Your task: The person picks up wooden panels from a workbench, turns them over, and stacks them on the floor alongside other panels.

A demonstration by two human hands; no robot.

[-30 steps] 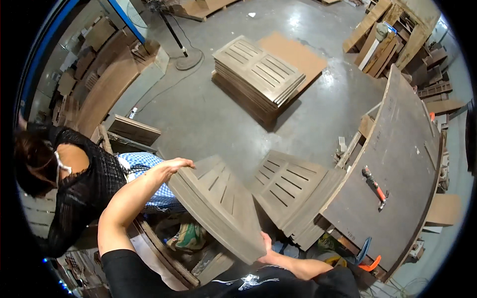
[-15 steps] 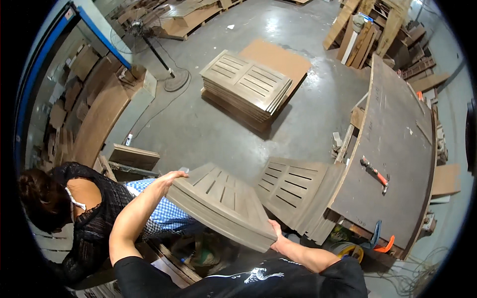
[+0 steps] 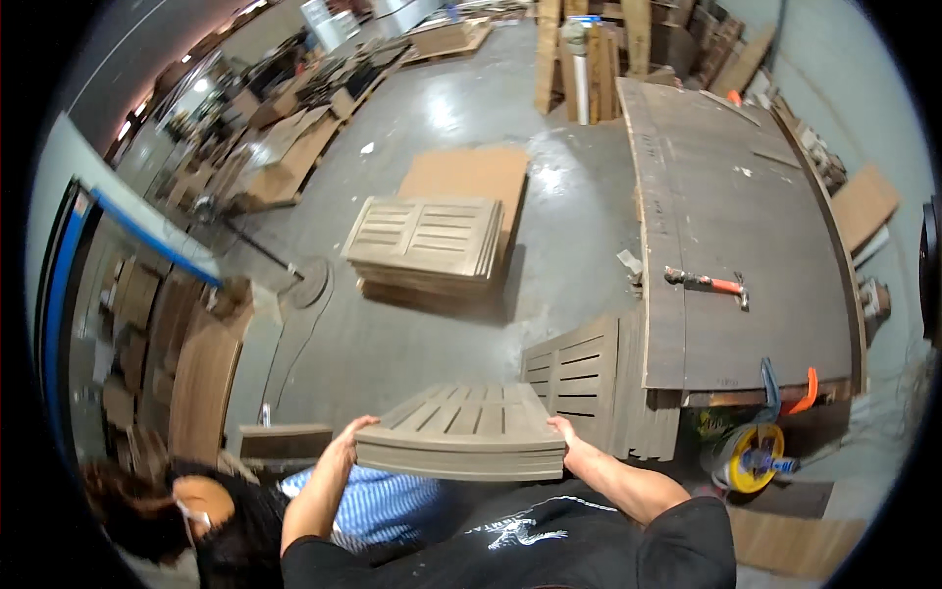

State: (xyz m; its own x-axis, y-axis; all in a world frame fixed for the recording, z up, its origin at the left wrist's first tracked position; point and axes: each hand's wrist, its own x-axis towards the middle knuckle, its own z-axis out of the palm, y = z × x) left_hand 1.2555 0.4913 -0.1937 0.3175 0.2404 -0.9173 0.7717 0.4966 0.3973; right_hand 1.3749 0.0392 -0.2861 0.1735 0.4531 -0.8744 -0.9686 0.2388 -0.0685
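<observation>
Between my hands I carry a small stack of grey-brown slatted wooden panels (image 3: 461, 417), held level in front of my body. My left hand (image 3: 345, 440) is closed on its left end, and my right hand (image 3: 573, 444) grips the right end. The fingers under the panels are partly hidden. Just beyond my right hand, similar slatted panels (image 3: 579, 371) stand on edge, leaning against the worktable. Farther ahead, a low pile of the same panels (image 3: 427, 234) lies on the floor beside a flat brown sheet (image 3: 466, 173).
To the right stands a dark worktable (image 3: 736, 206) with a red-handled hammer (image 3: 714, 283) on top and an orange clamp (image 3: 806, 391) at its near edge. Below is a yellow-rimmed bucket (image 3: 750, 459). A co-worker (image 3: 211, 525) is close on my left. A floor fan's base (image 3: 310, 282) stands ahead-left.
My view and body have turned left-to-right relative to the room: the co-worker sits lower in view. The held panels have gone from tilted to nearly level, still in both hands.
</observation>
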